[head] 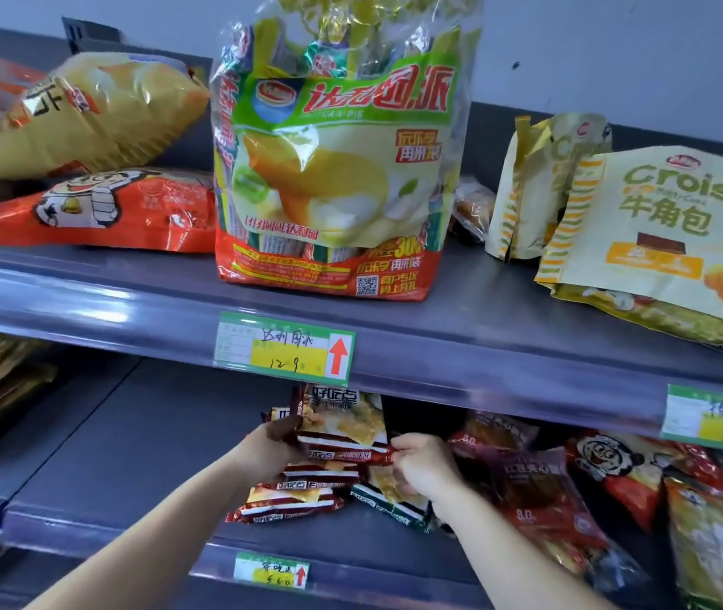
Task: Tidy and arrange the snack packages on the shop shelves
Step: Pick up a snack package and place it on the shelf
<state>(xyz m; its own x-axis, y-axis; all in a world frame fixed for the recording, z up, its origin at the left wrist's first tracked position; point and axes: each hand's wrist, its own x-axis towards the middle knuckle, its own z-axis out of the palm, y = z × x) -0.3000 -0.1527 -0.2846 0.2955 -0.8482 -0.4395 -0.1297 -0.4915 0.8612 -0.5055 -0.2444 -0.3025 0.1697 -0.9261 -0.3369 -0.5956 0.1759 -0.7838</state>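
Left hand [271,442] and right hand [426,466] grip brown 好吃点 packet [342,427] below 12.9 tag [285,347].

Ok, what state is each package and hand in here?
brown biscuit packet: held above the biscuit stack.
left hand: grips its left end.
right hand: pinches its right end.
biscuit stack: lying flat, uneven.
green pie bag: upright.
orange bag: lying flat.
yellow bag: tilted on orange bag.
croissant bag: leaning.

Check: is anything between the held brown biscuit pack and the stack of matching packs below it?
Nothing visible. The left hand and right hand grip the brown biscuit pack above the stack. A green pack lies beside the stack, below the right hand, not in the path.
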